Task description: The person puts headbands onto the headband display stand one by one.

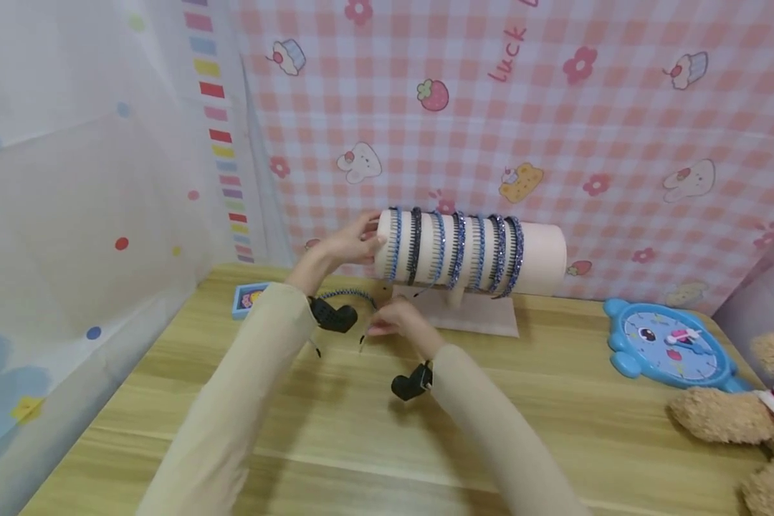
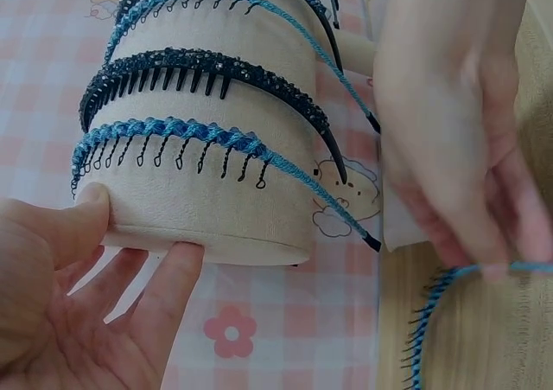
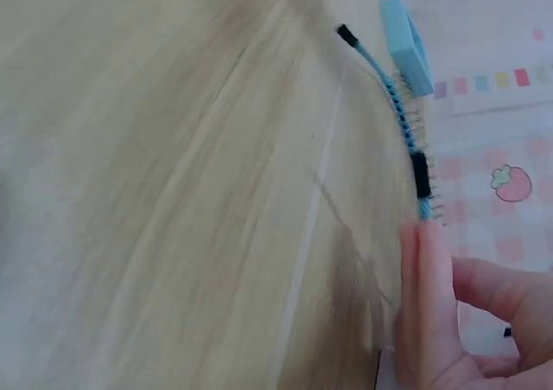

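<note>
A pale cylindrical headband stand (image 1: 542,258) lies sideways on its base, with several blue and black toothed headbands ringed around it. My left hand (image 1: 345,245) grips the stand's left end; in the left wrist view, its thumb lies on the curved side below the nearest blue braided headband (image 2: 186,131) and its fingertips meet the end edge. Lower and in front of the stand, my right hand (image 1: 396,317) pinches another blue braided headband (image 3: 399,109) near one end. That headband's toothed arc (image 2: 421,329) hangs to the left of the fingers, low over the table.
A small blue box (image 1: 248,297) sits at the table's back left, behind my left forearm. To the right are a blue toy clock (image 1: 671,344) and a teddy bear (image 1: 716,416). A checked cloth (image 1: 393,115) hangs close behind the stand.
</note>
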